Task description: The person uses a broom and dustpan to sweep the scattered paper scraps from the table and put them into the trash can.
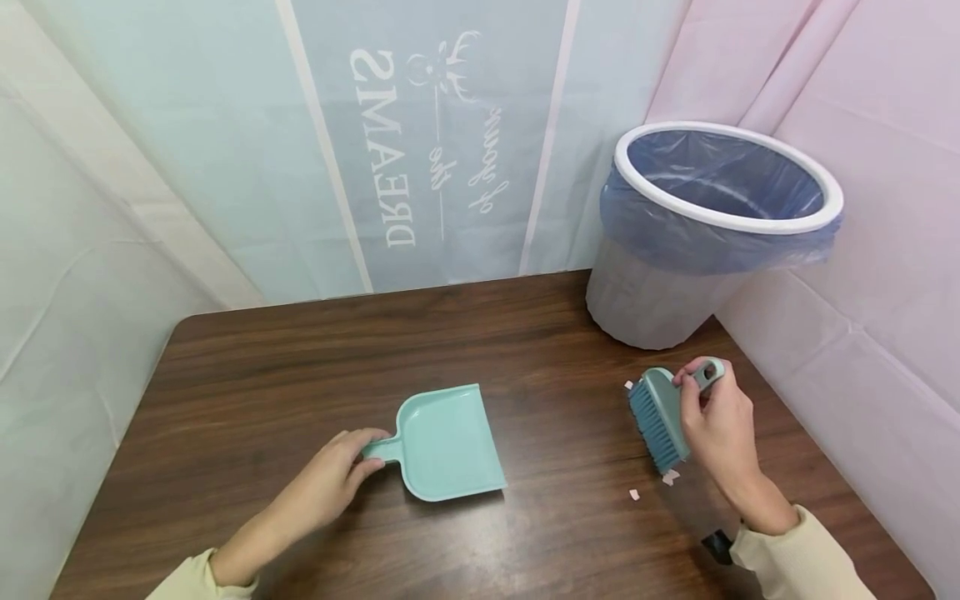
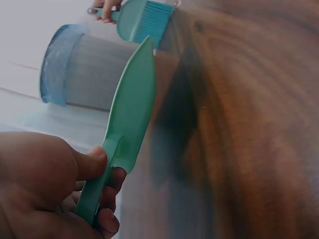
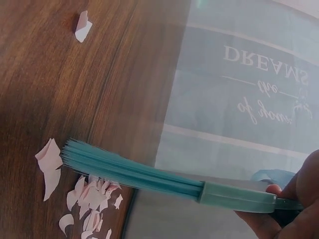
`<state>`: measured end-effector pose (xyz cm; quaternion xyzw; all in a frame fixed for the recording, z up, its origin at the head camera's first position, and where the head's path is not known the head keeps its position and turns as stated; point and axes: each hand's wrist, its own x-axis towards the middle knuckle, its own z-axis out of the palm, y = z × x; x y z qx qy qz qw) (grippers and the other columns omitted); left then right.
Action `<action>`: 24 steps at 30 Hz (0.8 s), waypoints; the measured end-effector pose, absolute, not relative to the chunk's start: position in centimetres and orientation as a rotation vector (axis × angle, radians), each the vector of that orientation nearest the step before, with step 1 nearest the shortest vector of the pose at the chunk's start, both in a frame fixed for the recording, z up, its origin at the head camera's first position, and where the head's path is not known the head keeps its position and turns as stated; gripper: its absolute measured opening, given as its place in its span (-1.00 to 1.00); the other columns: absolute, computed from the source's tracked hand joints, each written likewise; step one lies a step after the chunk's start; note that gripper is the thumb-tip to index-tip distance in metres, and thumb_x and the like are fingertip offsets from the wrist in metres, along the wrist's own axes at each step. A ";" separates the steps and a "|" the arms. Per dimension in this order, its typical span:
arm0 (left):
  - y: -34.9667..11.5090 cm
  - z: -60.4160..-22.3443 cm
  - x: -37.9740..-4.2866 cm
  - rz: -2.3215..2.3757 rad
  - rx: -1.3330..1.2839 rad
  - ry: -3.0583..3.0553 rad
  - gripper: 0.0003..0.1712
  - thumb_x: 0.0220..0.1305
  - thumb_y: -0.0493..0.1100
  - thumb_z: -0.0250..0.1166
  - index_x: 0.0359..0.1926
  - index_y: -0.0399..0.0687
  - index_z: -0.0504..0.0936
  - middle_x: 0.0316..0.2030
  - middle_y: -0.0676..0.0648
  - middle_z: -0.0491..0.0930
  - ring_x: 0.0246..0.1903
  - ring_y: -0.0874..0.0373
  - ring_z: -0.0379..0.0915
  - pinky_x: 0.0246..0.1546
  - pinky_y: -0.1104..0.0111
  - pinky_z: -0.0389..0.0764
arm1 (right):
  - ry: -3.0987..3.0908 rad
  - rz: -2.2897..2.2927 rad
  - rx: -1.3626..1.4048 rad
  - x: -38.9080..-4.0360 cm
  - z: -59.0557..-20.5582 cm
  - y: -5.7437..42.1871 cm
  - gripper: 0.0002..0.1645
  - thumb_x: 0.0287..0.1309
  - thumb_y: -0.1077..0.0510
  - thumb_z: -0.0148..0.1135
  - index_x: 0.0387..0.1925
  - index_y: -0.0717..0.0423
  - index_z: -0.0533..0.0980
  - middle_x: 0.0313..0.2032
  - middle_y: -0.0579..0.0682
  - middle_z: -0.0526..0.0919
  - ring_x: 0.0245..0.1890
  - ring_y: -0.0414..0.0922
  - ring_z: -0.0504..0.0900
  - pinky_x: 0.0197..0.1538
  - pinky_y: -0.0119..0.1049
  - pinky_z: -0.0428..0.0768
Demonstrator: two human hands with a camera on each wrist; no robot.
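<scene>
My left hand (image 1: 330, 471) grips the short handle of a mint-green dustpan (image 1: 450, 446), its wide lip facing right. The left wrist view shows the thumb and fingers wrapped about that handle, with the pan (image 2: 134, 99) tilted above the wood. Over on the right, my right hand (image 1: 720, 421) holds a hand brush (image 1: 663, 408) by its handle, teal bristles toward the table. Scraps of pale pink paper (image 1: 670, 477) lie by the bristles in the head view. From the right wrist, a small heap of curled paper scraps (image 3: 92, 199) appears beside the bristle tips.
A grey bin (image 1: 648, 287) with a blue liner and white rim stands at the table's back right, behind the brush. The dark wooden table (image 1: 300, 358) meets printed cloth walls at the back and sides. A small black object (image 1: 717, 546) lies near the right sleeve.
</scene>
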<state>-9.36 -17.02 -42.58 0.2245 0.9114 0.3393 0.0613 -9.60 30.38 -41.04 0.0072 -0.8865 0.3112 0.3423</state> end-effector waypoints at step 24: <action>-16.6 -44.8 -9.8 0.932 0.647 2.767 -0.67 0.33 -0.33 0.34 0.10 -0.27 0.64 -0.04 -0.07 0.68 -0.02 0.01 0.56 0.01 0.05 0.59 | -2.223 0.726 -0.096 -8.4 -39.5 32.8 -0.84 0.28 0.40 0.13 -0.11 0.37 0.49 -0.32 -0.64 0.45 -0.51 -0.58 0.32 -0.37 -0.69 0.26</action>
